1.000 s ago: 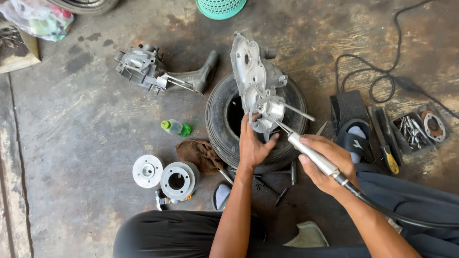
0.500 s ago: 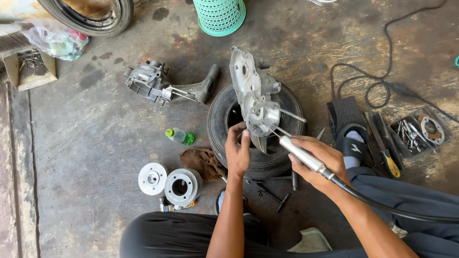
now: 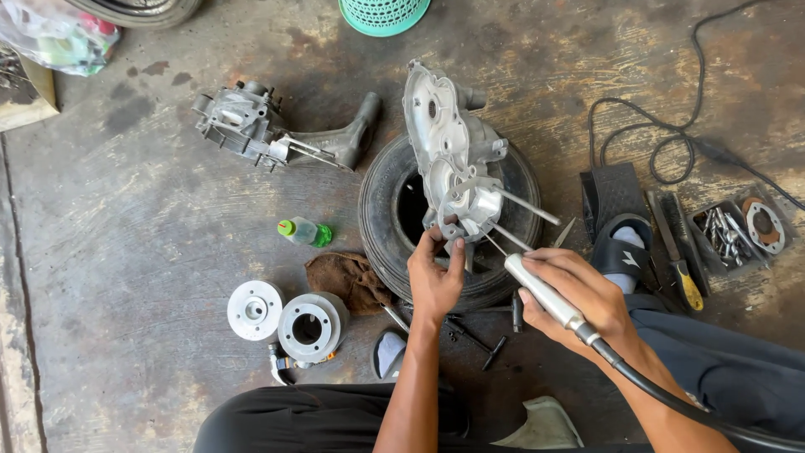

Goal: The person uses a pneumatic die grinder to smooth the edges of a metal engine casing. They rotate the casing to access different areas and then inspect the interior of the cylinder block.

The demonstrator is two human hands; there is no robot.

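Observation:
A silver engine crankcase half (image 3: 449, 155) with long studs rests on a small black tyre (image 3: 381, 214) on the concrete floor. My left hand (image 3: 436, 273) grips the near lower edge of the crankcase. My right hand (image 3: 579, 294) holds a silver rotary tool handpiece (image 3: 545, 294) like a pen, its thin tip pointing at the casing near the studs. A black flexible shaft (image 3: 671, 403) runs from the handpiece over my right leg.
A second crankcase half (image 3: 243, 126) lies at the upper left. Two round metal parts (image 3: 289, 319), a brown rag (image 3: 348, 281) and a small green-capped bottle (image 3: 306, 232) sit left of the tyre. A foot pedal (image 3: 616, 189), screwdriver (image 3: 675, 252) and tray of bits (image 3: 725, 231) lie right.
The camera view has shifted a little. My left hand slid from the casing's side to its lower edge, and the handpiece tip stays close to the casing.

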